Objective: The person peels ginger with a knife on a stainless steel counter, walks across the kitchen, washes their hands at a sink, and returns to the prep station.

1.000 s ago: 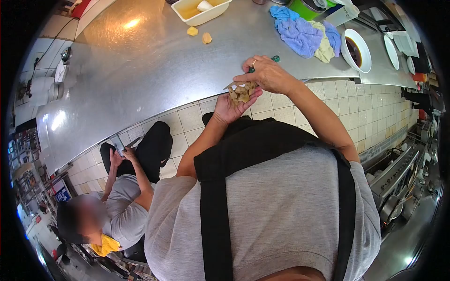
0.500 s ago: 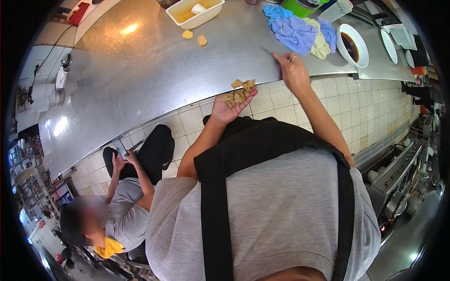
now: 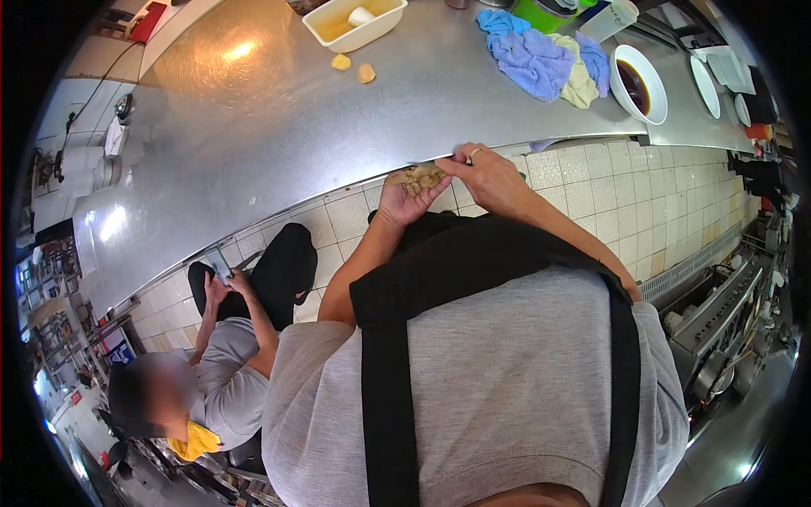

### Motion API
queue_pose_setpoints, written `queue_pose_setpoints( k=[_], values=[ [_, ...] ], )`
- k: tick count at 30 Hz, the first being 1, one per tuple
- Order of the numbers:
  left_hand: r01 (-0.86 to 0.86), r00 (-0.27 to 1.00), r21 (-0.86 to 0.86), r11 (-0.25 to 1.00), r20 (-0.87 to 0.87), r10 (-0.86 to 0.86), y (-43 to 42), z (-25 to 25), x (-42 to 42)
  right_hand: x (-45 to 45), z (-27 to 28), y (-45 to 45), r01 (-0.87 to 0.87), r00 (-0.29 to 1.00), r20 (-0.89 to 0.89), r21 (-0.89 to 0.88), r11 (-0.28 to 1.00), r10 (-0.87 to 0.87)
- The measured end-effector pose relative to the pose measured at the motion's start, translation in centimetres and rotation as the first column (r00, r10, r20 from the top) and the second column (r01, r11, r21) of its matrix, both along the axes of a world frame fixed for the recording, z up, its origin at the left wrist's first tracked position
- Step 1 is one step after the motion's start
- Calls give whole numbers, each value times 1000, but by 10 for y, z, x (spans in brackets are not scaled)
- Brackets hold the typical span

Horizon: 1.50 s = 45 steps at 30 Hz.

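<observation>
At the table's front edge, my left hand [image 3: 404, 203] is palm up and cupped around a small heap of thin brown peelings [image 3: 421, 178]. My right hand [image 3: 490, 179] has its fingers pinched together right beside that heap, touching or nearly touching it. A thin dark edge shows by its fingertips, too small to name. Two small pale-yellow peeled pieces, one piece [image 3: 340, 62] left of the other piece [image 3: 366, 73], lie farther back on the steel table [image 3: 279, 110].
Behind the pieces stands a white tub [image 3: 355, 38] with yellowish liquid and a white item inside. Crumpled cloths [image 3: 534, 63] and a white bowl [image 3: 639, 84] of dark liquid are at the right. A seated person [image 3: 228, 355] holding a phone is at my left.
My right hand has come down and left from over the table to the peelings in my left hand. The left hand has stayed nearly in place; the peelings look more gathered.
</observation>
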<state>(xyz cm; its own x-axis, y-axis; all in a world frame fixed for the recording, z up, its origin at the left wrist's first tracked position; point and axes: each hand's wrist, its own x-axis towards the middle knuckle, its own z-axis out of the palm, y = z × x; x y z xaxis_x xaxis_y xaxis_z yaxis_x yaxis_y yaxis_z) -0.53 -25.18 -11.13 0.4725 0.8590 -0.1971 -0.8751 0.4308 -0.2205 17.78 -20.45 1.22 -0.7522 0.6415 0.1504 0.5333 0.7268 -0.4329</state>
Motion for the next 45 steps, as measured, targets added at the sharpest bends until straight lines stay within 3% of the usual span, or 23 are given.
queue_pose_setpoints(
  k=[3, 9, 12, 15, 17, 19, 24, 30, 33, 35, 36, 37, 39, 41, 44, 45],
  values=[
    [26, 990, -40, 999, -135, -31, 0, 4, -2, -1, 12, 11, -37, 999, 5, -54, 998, 37],
    [128, 979, 25, 991, -163, -122, -13, 19, -12, -1, 2, 99, 223, 975, -54, 165, 961, -217],
    [101, 954, -9, 995, -284, -99, -33, 42, -30, -18, 4, 122, 187, 982, -70, 427, 885, -173],
    [9, 959, -30, 1000, -285, -17, -52, 69, -48, -64, 14, 133, 87, 996, -48, 443, 892, -74],
    [-78, 948, -56, 995, -312, 57, -58, 89, -58, -102, 12, 133, -9, 1000, 30, 391, 920, -3],
    [-207, 928, 11, 978, -315, 200, -60, 100, -65, -135, 19, 130, -37, 999, 1, 275, 961, 39],
    [-461, 851, 13, 887, -276, 447, -47, 124, -79, -180, -7, 135, -31, 999, 40, 260, 965, 22],
    [-502, 822, 45, 864, -287, 492, -26, 133, -93, -144, 0, 131, -148, 988, 67, 124, 981, 141],
    [-433, 857, 70, 899, -278, 435, 0, 132, -90, -102, -19, 116, -119, 985, -114, 69, 990, 126],
    [-348, 896, 95, 933, -258, 361, 20, 135, -79, -60, -36, 103, -133, 945, -315, -116, 984, 91],
    [-281, 921, 107, 954, -250, 299, 33, 136, -71, -27, -6, 98, -128, 957, -284, -605, 786, -62],
    [-231, 945, 80, 970, -221, 243, 45, 137, -60, 8, 26, 89, -136, 955, -220, -920, 369, -197],
    [-111, 972, 65, 992, -202, 122, 67, 145, -35, 79, 34, 62, -273, 808, -299, -953, 127, -508],
    [24, 976, 94, 995, -216, -3, 83, 148, -3, 145, 42, 20, -292, 566, -253, -952, 96, -784],
    [226, 954, 163, 960, -237, -185, 109, 151, 57, 231, 22, -50, -239, 235, -192, -962, 135, -953],
    [243, 941, 36, 969, -251, -226, 117, 181, 100, 276, 44, -58, -287, 160, -81, -957, 32, -984]
  ],
)
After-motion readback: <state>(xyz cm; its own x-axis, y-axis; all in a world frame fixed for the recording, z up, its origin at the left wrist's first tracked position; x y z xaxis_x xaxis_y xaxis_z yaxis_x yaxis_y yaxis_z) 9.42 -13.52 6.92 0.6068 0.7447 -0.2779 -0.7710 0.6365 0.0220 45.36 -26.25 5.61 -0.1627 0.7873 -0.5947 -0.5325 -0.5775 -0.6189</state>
